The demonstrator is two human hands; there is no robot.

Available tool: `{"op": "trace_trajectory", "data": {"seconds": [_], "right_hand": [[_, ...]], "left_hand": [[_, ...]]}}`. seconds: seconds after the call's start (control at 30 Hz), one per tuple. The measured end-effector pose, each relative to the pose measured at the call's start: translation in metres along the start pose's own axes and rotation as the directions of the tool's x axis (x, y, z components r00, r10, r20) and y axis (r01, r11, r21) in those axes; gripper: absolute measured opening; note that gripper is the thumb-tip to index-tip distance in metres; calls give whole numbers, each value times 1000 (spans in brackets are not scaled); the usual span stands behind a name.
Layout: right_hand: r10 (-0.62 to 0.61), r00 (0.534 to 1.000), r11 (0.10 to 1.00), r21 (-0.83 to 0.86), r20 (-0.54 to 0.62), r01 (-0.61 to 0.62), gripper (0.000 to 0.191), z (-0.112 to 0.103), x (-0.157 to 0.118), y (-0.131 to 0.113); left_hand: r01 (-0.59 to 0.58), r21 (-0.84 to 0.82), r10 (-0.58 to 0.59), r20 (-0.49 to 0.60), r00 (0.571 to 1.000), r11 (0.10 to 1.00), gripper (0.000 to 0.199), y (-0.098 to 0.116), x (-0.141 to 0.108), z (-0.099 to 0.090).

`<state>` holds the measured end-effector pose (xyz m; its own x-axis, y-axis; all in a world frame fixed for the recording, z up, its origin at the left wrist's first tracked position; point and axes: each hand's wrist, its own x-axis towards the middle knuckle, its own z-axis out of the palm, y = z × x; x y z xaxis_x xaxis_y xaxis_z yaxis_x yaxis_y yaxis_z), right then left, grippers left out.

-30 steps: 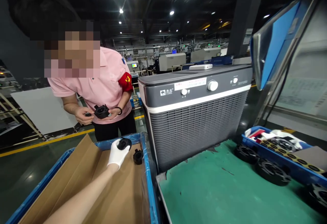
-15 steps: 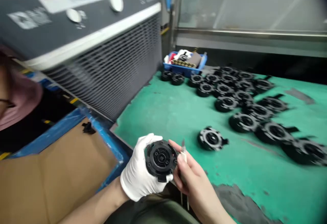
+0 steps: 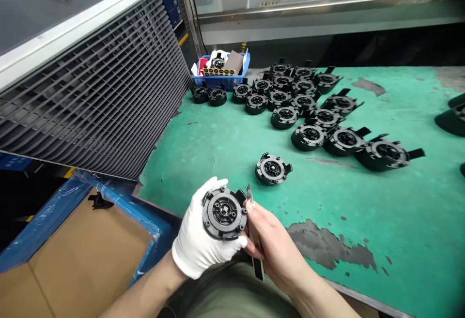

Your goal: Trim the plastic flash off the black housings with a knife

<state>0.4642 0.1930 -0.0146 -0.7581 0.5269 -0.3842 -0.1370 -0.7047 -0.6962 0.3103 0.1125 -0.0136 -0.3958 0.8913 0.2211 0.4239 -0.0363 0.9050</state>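
Observation:
My left hand [image 3: 198,240], in a white glove, is closed around a round black plastic part [image 3: 222,231] with a ringed hub and small tabs on its rim. Bare and closed, my right hand [image 3: 272,240] grips a utility knife [image 3: 255,240] whose blade points up beside the part's right edge. The right fingers are close against the part; whether the blade touches it I cannot tell. A similar round black part [image 3: 272,169] lies by itself on the green work surface [image 3: 214,139], just beyond my hands.
Several more black parts [image 3: 311,136] stand in rows at the back right. A blue bin [image 3: 221,82] with mixed items sits at the far edge. To the left are a grey louvred machine [image 3: 109,71] and a cardboard-lined blue box [image 3: 98,250] holding a small black piece [image 3: 100,202].
The camera view has swung right and down. My left hand has turned the black part, so its lower tab now sits at the upper right. The knife stays in my right hand.

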Motion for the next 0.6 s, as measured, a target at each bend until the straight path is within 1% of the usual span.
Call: {"op": "trace_trajectory", "data": {"seconds": [0.13,0.23,0.33,0.43,0.6], "right_hand": [[5,1000,1000,-8,14,-5,45,0,-2,2],[7,1000,1000,0,22,-7,44,1,-3,2],[2,1000,999,40,12,-2,41,1,-4,3],[-4,1000,998,62,-13,5,46,0,-6,6],[-18,999,997,81,-36,21,53,-2,-8,6]], "left_hand": [[33,-32,-33,9,999,999,101,0,-1,-1],[40,-41,-39,21,999,998,104,-2,-3,-2],[5,-19,-4,37,999,1000,105,-3,-4,-4],[-48,-9,49,56,997,999,104,-3,-4,-4],[-58,-9,58,75,995,998,103,-1,-2,-4]]}}
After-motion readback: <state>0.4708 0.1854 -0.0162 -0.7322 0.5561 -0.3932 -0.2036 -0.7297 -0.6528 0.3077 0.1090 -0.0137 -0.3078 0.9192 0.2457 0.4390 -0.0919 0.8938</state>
